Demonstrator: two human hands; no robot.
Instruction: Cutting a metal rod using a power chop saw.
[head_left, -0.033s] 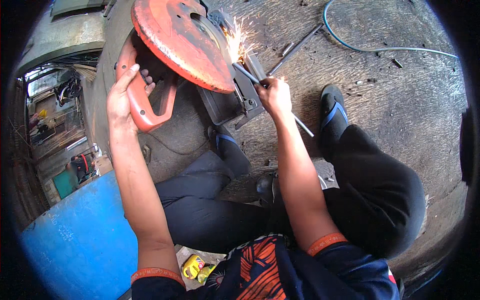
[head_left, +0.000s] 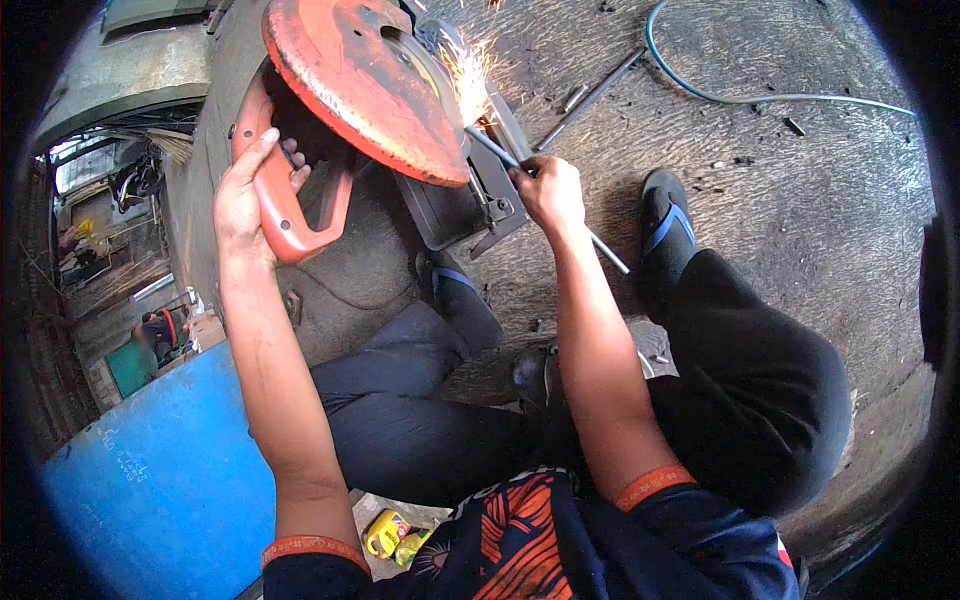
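Observation:
My left hand (head_left: pixel 243 195) is wrapped round the orange handle (head_left: pixel 283 212) of a chop saw, whose scuffed orange blade guard (head_left: pixel 370 95) tilts over the dark metal base (head_left: pixel 445 212). Bright sparks (head_left: pixel 468 82) fly off at the guard's right edge. A thin grey metal rod (head_left: pixel 611 255) runs from beside the sparks down to the right, and my right hand (head_left: pixel 552 195) is closed round it, just right of the saw's base. The guard hides most of the blade, and the exact cutting point is lost in the glare.
Another metal bar (head_left: pixel 595 97) and small offcuts lie on the worn floor (head_left: pixel 780 190). A pale blue hose (head_left: pixel 745 100) curves at the upper right. My sandalled feet flank the base. A blue panel (head_left: pixel 165 460) stands at the left, yellow packages (head_left: pixel 388 532) near me.
The spray of sparks has changed shape slightly, with a few specks now at the top edge. Both hands, the saw and the rod look practically unmoved.

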